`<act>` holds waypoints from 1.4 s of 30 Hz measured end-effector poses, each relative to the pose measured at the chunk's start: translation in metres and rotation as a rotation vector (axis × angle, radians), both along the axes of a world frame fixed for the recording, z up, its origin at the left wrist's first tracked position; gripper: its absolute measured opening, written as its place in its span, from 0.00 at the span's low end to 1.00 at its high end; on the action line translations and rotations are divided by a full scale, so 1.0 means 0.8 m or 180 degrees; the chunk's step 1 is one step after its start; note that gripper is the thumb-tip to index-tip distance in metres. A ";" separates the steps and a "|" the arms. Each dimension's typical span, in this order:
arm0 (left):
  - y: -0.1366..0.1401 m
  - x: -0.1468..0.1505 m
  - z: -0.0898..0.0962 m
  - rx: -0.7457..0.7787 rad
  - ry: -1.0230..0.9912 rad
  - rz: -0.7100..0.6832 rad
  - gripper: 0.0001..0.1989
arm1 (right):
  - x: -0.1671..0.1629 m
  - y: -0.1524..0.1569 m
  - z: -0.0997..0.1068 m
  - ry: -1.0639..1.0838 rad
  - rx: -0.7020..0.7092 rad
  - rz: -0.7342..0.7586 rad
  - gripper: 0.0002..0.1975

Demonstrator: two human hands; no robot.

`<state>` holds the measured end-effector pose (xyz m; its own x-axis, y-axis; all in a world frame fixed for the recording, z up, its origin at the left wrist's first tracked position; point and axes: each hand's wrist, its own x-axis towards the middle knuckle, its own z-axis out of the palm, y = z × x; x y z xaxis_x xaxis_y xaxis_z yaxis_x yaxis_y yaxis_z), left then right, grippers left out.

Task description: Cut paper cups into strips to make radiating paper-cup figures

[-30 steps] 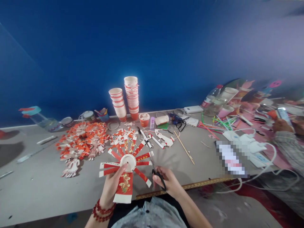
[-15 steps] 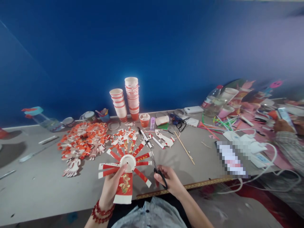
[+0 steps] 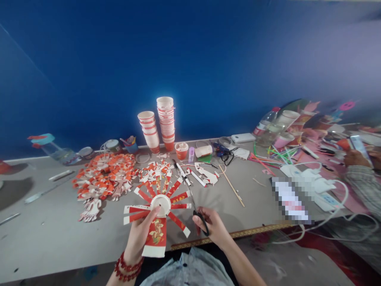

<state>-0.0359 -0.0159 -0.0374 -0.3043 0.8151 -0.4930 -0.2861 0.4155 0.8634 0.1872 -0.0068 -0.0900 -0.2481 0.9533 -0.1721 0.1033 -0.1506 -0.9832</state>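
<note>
My left hand grips a red paper cup that is cut into strips spread out round its white base. The thumb presses on the base, which has a small dark hole. One wide panel with a gold pattern points toward me, uncut. In my right hand are black-handled scissors, fingers closed round the loops. Their blades point away from me, just right of the cup's strips and apart from them. Beyond the cup lies a heap of red and white paper scraps.
Two stacks of paper cups stand by the blue wall. Orange and white cut-outs are piled at left. Markers, a wooden stick, a phone and a power strip lie rightward. Another person's hand holds a phone at far right.
Almost nothing differs. Both hands, the cut cup and the scissors stay in nearly the same place, with only a very slight shift of the view.
</note>
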 end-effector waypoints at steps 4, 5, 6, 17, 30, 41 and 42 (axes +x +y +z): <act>0.000 -0.002 -0.001 -0.0070 -0.0192 -0.0130 0.18 | 0.000 0.000 -0.003 -0.0098 0.0054 -0.0003 0.28; 0.000 -0.002 -0.001 -0.0104 -0.0171 -0.0117 0.18 | 0.001 0.001 -0.004 -0.0122 0.0062 -0.0001 0.28; 0.000 -0.002 -0.001 -0.0126 -0.0162 -0.0112 0.17 | 0.001 0.001 -0.006 -0.0145 0.0069 -0.0003 0.28; 0.002 -0.005 -0.009 -0.0305 -0.0416 0.0291 0.16 | 0.001 -0.002 -0.010 -0.0052 0.0177 0.0196 0.26; -0.005 0.005 -0.035 -0.0302 -0.0847 0.0618 0.14 | -0.027 -0.008 -0.004 0.0346 0.0059 0.0062 0.27; -0.008 0.009 -0.035 -0.0261 -0.0705 0.0836 0.09 | -0.025 -0.006 0.004 0.0399 0.0114 -0.0083 0.27; -0.008 0.009 -0.035 -0.0253 -0.0720 0.0826 0.08 | -0.025 -0.006 0.003 0.0413 0.0111 -0.0084 0.27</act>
<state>-0.0286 -0.0225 -0.0655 -0.3721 0.6812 -0.6304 -0.5714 0.3671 0.7340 0.1669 -0.0119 -0.0872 -0.2409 0.9647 -0.1067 -0.0287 -0.1170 -0.9927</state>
